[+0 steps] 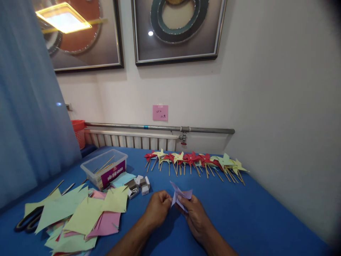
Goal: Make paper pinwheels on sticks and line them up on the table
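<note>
A folded purple paper pinwheel (pixel 179 195) is held over the blue table, its blades spread around the middle. My right hand (pixel 195 213) grips it, thumb pressed on its centre and fingers behind. Close at its left edge is my left hand (pixel 159 208), fingers curled and pinched together; whatever is between them is hidden. Ahead of both hands stand two small open boxes, a white one (pixel 144 185) and one with small shiny metal pieces (pixel 133 188) in it.
Finished pinwheels (pixel 191 159) on sticks lie in a row along the back. At left are a clear plastic box (pixel 105 165) with sticks, a pile of cut coloured paper (pixel 82 213) and black-handled scissors (pixel 29 218). A radiator (pixel 133 140) and pipe run behind the table.
</note>
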`<state>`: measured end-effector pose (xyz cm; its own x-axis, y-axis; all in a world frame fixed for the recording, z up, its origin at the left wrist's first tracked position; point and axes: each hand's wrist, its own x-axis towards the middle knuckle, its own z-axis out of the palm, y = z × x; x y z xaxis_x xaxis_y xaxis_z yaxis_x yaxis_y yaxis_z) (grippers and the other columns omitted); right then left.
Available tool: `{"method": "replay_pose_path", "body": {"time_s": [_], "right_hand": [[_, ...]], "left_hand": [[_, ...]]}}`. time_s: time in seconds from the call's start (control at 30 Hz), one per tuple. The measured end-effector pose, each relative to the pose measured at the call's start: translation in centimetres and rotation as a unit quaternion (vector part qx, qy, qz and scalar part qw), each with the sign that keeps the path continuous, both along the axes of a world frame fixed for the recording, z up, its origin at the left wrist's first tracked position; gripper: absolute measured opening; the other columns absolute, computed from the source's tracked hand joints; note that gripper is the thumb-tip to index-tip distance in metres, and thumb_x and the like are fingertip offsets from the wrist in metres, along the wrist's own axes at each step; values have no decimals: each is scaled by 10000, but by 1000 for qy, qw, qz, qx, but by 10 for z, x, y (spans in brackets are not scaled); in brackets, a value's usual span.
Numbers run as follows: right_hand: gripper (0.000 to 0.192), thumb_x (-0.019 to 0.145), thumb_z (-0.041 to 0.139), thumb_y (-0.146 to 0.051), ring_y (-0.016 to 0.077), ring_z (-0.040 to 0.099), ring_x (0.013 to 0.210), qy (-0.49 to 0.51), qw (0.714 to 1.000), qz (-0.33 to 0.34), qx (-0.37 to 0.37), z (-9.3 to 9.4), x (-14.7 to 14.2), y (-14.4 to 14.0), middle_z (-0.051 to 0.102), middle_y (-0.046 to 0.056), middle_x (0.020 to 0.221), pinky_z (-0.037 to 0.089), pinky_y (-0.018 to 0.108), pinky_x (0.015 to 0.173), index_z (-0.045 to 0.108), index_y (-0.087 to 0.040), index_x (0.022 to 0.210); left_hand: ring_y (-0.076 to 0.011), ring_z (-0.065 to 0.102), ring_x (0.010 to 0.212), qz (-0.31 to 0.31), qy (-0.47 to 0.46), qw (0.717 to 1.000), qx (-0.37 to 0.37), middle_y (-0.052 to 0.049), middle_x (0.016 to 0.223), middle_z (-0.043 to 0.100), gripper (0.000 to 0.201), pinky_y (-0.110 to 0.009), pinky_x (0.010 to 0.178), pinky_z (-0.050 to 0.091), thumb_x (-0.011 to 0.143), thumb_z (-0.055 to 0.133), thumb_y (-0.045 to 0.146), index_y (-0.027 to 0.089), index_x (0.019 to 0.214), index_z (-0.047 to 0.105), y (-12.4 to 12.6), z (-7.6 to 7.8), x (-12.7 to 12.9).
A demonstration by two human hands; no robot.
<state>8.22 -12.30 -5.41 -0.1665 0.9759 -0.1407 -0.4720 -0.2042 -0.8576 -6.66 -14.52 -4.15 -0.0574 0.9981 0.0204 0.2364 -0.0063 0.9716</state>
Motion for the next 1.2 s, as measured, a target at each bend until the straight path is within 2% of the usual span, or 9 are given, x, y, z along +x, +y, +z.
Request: {"method": "replay_pose_path", "body": {"time_s": [0.3, 0.5, 0.7, 1.03, 1.2], "right_hand": [[419, 531, 999, -367, 190, 677, 711, 16, 999, 27, 12, -4, 0, 2, 756, 17, 746, 523, 310, 706, 769, -184, 829], [415, 558, 987, -405, 181, 660, 701, 16, 999, 47, 19, -3, 1, 2, 754, 25, 738, 510, 300, 701, 779, -175, 833], [446, 508, 1008, -394, 185, 665, 723, 24, 999, 36, 8, -4, 1, 2, 754, 21, 754, 522, 309, 724, 777, -182, 826], [359, 568, 985, -350, 205, 690, 793, 20, 999, 38, 10, 0, 2, 1, 765, 22, 802, 548, 345, 826, 780, -198, 820], [323, 597, 971, -347, 198, 684, 779, 20, 999, 42, 11, -1, 2, 2, 757, 23, 791, 541, 330, 798, 778, -195, 805]], "left_hand": [[-107, 362, 525, 0, -1, 1000, -5, 64, 547, 436, 165, -250, 526, 270, 810, 537, 243, 205, 650, 519, -2, 5, -1], [-105, 357, 521, -2, -9, 1000, -4, 68, 542, 436, 163, -248, 520, 262, 812, 561, 265, 201, 665, 532, 0, 3, -2], [-104, 361, 517, -11, -5, 1000, -3, 68, 540, 443, 162, -248, 518, 262, 814, 581, 254, 200, 666, 540, 0, 1, -2], [-103, 362, 526, -1, -5, 1000, 6, 69, 545, 434, 167, -239, 522, 273, 815, 578, 210, 203, 657, 523, 0, 0, 0], [-102, 369, 529, 8, 7, 1000, 19, 69, 553, 442, 155, -240, 523, 266, 807, 590, 197, 201, 665, 529, 0, -1, 0]]}}
